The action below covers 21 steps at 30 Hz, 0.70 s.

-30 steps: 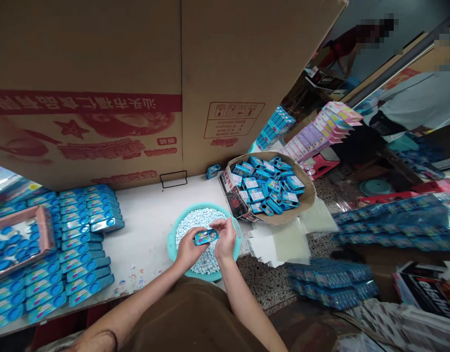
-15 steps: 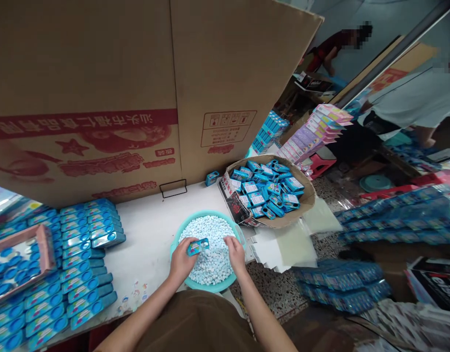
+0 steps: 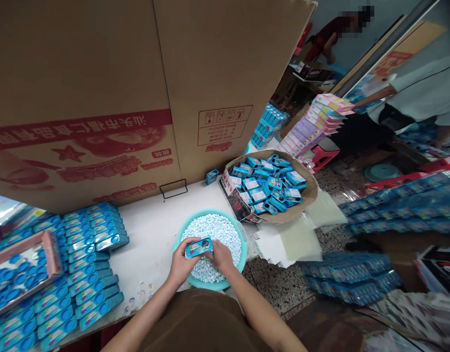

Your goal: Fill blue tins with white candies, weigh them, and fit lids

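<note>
Over a turquoise basin [image 3: 178, 234] full of small pale candies [image 3: 214, 226], my left hand [image 3: 181, 260] grips a blue candy tin [image 3: 197, 248] with a round hole at its right end. My right hand [image 3: 221, 256] is at the right end of that tin, its fingers bent together. Its fingertips are partly hidden by the tin, so what they hold, if anything, does not show.
A cut-down carton [image 3: 239, 203] of similar blue tins stands right of the basin. Stacked blue tins [image 3: 93, 274] and a pink tray [image 3: 55, 254] of blue lids fill the left. A large cardboard box [image 3: 115, 73] stands behind. Two people are farther back.
My right hand has moved left from the basin's right side to the tin. The tin in my left hand now faces up more fully. The view has shifted slightly.
</note>
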Each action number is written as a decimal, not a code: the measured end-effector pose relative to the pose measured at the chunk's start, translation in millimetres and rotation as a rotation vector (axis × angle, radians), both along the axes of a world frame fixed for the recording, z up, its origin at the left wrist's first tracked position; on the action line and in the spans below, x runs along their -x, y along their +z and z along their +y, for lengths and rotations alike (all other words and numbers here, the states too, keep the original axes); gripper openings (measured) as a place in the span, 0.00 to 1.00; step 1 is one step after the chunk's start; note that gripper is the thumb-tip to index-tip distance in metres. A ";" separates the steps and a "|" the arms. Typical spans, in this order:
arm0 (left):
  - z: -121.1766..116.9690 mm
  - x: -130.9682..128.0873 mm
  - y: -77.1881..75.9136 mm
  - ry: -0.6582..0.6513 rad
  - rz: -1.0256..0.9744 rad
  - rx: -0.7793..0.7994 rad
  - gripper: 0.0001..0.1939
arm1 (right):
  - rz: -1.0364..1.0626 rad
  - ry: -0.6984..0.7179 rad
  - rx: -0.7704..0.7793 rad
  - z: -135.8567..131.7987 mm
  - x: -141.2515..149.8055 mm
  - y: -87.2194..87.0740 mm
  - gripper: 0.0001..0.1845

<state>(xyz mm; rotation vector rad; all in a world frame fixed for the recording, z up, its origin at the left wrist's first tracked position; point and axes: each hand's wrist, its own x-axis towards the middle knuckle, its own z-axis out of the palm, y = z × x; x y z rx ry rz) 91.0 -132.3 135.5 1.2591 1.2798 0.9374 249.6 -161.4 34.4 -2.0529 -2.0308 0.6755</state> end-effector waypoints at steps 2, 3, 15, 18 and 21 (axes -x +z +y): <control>0.9 -1.7 2.4 -0.009 0.008 -0.015 0.19 | 0.029 -0.070 0.031 8.7 -3.6 -0.7 0.17; 1.2 -2.6 3.6 -0.024 0.019 -0.026 0.18 | 0.070 -0.116 0.026 11.6 -5.1 -1.2 0.16; 3.3 2.2 2.0 -0.076 0.269 -0.160 0.15 | 1.238 -0.902 0.073 22.7 -3.6 40.8 0.26; 4.1 3.1 3.4 -0.109 0.328 -0.207 0.15 | 1.572 -0.977 0.133 26.8 -9.3 63.0 0.23; 1.6 -0.3 4.7 -0.163 0.348 -0.233 0.16 | 1.759 -0.962 0.078 32.4 -14.3 84.1 0.20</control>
